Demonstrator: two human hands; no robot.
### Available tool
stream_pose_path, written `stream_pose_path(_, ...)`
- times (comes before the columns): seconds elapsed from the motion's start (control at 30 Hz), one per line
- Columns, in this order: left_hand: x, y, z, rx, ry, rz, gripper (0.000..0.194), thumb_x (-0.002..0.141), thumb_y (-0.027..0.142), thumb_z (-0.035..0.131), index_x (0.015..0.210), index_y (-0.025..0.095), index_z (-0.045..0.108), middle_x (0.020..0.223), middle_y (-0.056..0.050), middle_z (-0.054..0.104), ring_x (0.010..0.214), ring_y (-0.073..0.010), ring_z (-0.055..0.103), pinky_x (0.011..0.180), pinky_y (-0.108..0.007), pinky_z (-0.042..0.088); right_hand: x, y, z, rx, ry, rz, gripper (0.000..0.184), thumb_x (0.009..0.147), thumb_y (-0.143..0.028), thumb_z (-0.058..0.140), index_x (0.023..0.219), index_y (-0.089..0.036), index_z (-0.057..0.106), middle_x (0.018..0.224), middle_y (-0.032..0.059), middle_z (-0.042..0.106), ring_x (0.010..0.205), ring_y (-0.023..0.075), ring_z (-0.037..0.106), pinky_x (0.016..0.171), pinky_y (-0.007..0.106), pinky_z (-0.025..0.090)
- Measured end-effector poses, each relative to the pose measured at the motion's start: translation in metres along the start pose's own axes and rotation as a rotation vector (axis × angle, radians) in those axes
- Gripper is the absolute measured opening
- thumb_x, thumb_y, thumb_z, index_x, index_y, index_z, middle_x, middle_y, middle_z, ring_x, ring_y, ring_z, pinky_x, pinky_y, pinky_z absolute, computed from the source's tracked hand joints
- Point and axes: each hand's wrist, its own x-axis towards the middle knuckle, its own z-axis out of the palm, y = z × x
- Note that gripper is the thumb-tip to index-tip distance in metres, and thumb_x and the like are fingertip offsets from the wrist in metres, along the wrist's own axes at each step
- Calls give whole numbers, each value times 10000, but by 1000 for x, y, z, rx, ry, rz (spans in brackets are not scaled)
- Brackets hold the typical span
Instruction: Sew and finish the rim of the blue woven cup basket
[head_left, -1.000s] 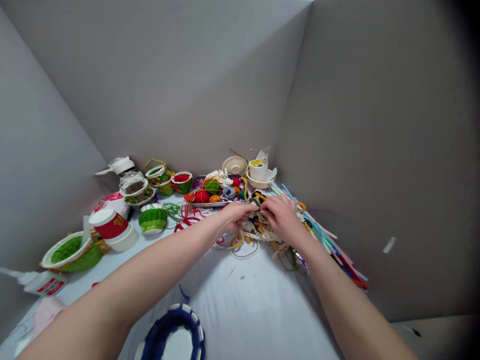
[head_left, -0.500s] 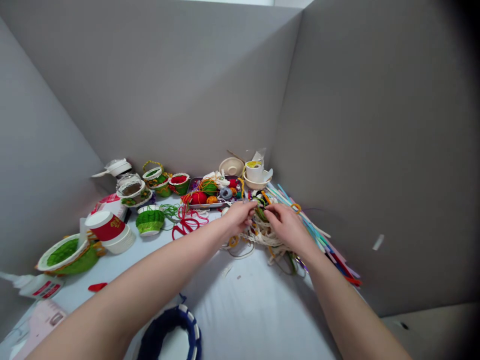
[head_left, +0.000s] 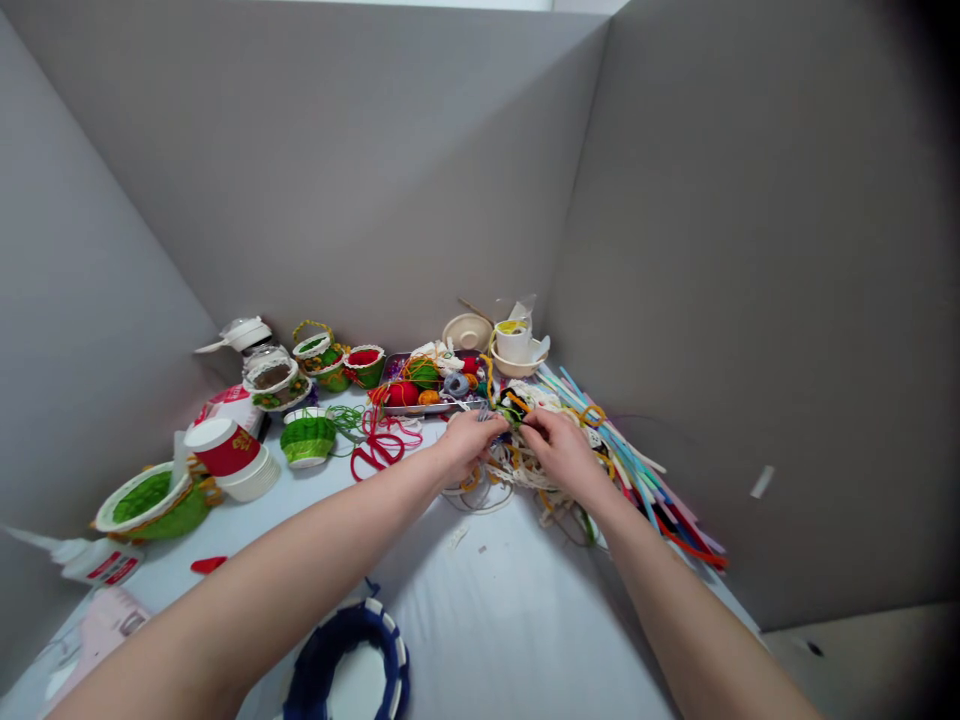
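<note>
Crowding the table [head_left: 510, 600], baskets and stacked cups [head_left: 232, 458] flank a tray [head_left: 435, 408] containing yarn balls [head_left: 424, 375]. Both hands [head_left: 471, 440] [head_left: 559, 450], fingers pinched, grip tangled yarn [head_left: 517, 465]

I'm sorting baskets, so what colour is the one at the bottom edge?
The basket is dark blue, with white around its rim; head view.

A tangled heap of yarn [head_left: 534, 472], mostly cream with strands of orange, green and black, is sprawling in loose, overlapping loops across the pale tabletop [head_left: 510, 610]. Thin curls are spilling from its near edge, while green strands are showing beside dark and orange pieces toward its far side.
</note>
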Motion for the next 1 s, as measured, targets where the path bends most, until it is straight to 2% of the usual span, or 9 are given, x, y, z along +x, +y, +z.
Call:
stream_pose_path(0.23,8,0,-1,-42,-40,-96,275,678,266,671,600,169,425,515,65,363,400,-30,254,384,-202,145,1,-2,-6,-40,-102,-54,165,854,-285,500,814,-207,639,815,38,667,798,199,550,698,289,344)
stream_pose_path(0.33,10,-2,-1,-19,-28,-71,298,654,280,706,604,165,435,515,68,366,399,-24,263,382,-198,137,2,-1,-7,-4,-28,-86,188,881,-320,479,889,-209,630,887,42,668,842,195,568,743,296,362)
stream_pose_path(0.43,8,-3,-2,13,-6,-21,296,667,304,702,599,159,454,511,59,389,393,-23,274,378,-200,142,2,-1,-5,-85,26,-151,184,833,-350,565,942,-209,612,955,59,664,935,229,566,810,337,347)
stream_pose_path(0.57,6,-2,-3,42,21,45,218,686,282,680,635,155,510,494,62,381,387,-32,286,371,-205,146,1,1,2,-136,20,-158,113,813,-243,575,919,-211,598,858,37,675,865,219,585,857,382,316)
stream_pose_path(0.7,6,0,-3,42,11,78,177,650,232,695,775,152,599,502,72,379,405,-35,284,375,-195,143,3,4,0,36,32,-80,113,805,-232,568,909,-193,586,840,42,675,814,193,595,781,324,379)
stream_pose_path(0.9,12,-4,0,63,60,125,200,631,233,716,777,145,611,561,47,495,431,-34,331,393,-187,190,5,5,-7,319,33,15,110,805,-244,506,876,-190,570,804,24,648,745,170,593,720,292,436)
stream_pose_path(1.0,9,-1,4,72,53,105,225,637,259,723,801,156,609,545,59,472,425,-33,313,402,-191,188,7,6,-7,516,25,86,106,788,-252,501,861,-186,540,776,19,633,737,167,603,703,285,456)
